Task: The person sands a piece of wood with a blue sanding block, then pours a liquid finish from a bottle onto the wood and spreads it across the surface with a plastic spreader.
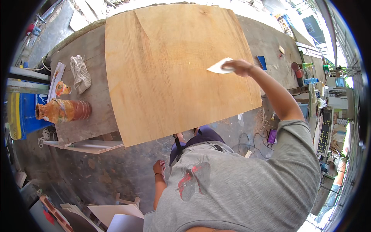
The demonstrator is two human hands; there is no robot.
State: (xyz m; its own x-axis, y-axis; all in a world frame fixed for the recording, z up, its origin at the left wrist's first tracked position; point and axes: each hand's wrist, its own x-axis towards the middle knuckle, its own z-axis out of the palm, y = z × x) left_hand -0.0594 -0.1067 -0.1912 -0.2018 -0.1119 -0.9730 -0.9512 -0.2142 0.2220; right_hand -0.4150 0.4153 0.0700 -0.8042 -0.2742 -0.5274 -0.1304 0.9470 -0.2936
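Note:
A large light-brown plywood sheet (174, 89) lies flat across the workbench in front of me. My right arm reaches over its right part, and my right hand (241, 67) is closed on a white sheet (219, 67) with a pointed end, held against or just above the wood. Whether that sheet is paper or cloth, I cannot tell. Down at my left side, off the bench, hangs my left hand (159, 167), its fingers loosely curled and apart, with no object visible in it.
On the bench's left side are a crumpled whitish cloth (80, 73), an orange-stained plastic bottle (63, 110) and a smaller orange container (63, 89). To the right lie a blue piece (262, 62) and a red-and-black power tool (297, 74). Cables (251, 143) trail on the floor.

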